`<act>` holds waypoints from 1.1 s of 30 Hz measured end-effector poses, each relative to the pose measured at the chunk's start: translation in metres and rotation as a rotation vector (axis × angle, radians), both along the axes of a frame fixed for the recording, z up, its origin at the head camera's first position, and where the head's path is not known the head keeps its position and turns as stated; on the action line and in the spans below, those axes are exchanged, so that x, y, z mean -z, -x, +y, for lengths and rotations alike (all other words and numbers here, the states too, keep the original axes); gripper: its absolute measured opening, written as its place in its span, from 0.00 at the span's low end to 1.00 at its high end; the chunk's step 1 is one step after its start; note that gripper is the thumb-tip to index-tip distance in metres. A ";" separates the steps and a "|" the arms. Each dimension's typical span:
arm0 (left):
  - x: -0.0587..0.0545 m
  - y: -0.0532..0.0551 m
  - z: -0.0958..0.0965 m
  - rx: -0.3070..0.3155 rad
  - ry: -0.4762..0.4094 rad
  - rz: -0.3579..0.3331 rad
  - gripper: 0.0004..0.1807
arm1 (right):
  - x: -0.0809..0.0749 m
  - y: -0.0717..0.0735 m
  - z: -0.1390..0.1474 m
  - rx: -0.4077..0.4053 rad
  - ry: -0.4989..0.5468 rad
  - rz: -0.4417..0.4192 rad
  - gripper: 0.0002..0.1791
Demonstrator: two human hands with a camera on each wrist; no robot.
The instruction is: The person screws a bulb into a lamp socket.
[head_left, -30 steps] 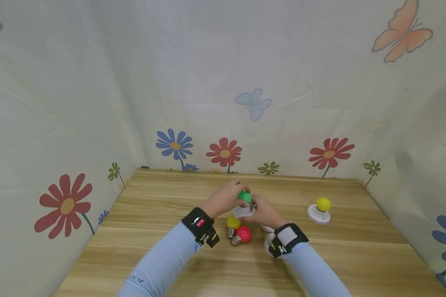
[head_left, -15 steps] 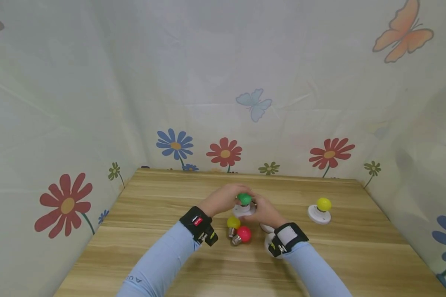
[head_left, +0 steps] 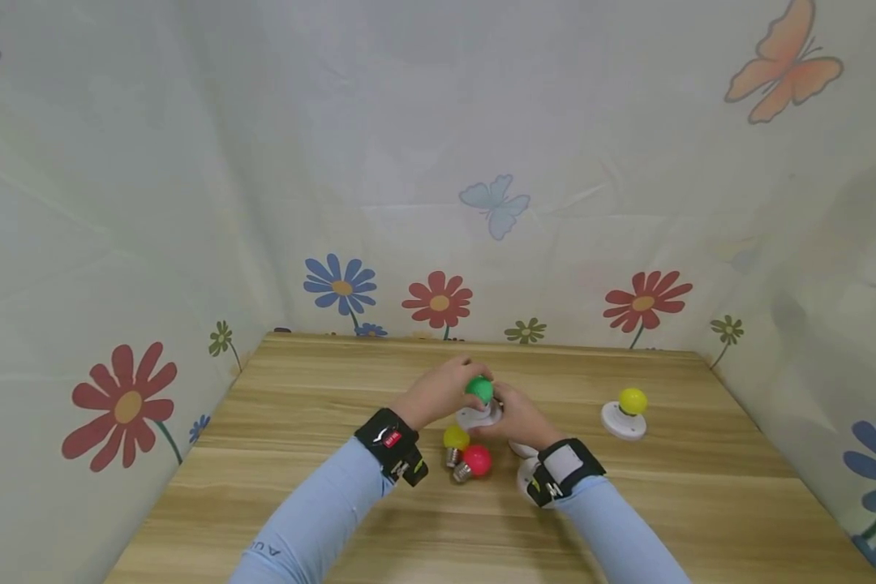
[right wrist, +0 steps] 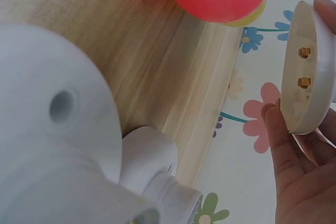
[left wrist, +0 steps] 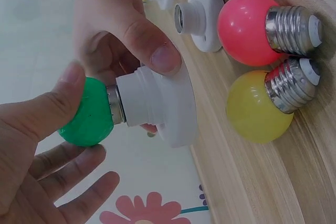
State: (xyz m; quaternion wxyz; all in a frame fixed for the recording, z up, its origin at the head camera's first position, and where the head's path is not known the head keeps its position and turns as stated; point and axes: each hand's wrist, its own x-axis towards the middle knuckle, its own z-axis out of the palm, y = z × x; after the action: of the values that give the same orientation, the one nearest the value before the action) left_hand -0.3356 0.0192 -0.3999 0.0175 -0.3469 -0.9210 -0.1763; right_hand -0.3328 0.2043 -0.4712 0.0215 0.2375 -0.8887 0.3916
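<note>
My left hand (head_left: 438,395) pinches a green light bulb (left wrist: 90,115) between thumb and fingers. The bulb's metal cap sits in the mouth of a white lamp socket (left wrist: 176,106), with a band of metal still showing. My right hand (head_left: 523,419) grips that socket by its round base, raised off the table. In the right wrist view, brass screws show inside the base's open underside. Below the hands lie a red bulb (left wrist: 245,29) and a yellow bulb (left wrist: 257,109), side by side on the wooden table (head_left: 321,503), metal caps exposed.
Two white sockets stand close to my right wrist: a near socket (right wrist: 58,145) and one behind it, a farther socket (right wrist: 152,161). To the right, another yellow bulb (head_left: 633,401) is fitted upright in a white socket (head_left: 619,423). A flowered cloth (head_left: 380,162) surrounds the table.
My left fingers turned over the top of the green bulb, then came back to about their earlier grip. The right hand keeps its hold on the socket. The head view shifted slightly.
</note>
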 end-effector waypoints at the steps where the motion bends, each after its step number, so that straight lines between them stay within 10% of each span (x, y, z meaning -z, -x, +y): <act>1: 0.000 0.001 -0.001 0.020 -0.002 0.010 0.28 | 0.000 0.000 0.000 0.001 0.002 0.000 0.36; 13: 0.005 0.008 -0.007 0.153 -0.023 0.033 0.27 | -0.001 0.001 -0.001 0.034 0.012 -0.041 0.40; 33: 0.006 0.000 -0.002 -0.063 -0.007 -0.017 0.26 | -0.002 -0.001 -0.006 0.004 -0.023 -0.021 0.33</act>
State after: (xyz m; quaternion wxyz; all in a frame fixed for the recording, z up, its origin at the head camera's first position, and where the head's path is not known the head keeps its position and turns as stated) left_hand -0.3353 0.0169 -0.4062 0.0167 -0.3163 -0.9309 -0.1819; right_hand -0.3314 0.1988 -0.4692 0.0102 0.2321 -0.8937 0.3838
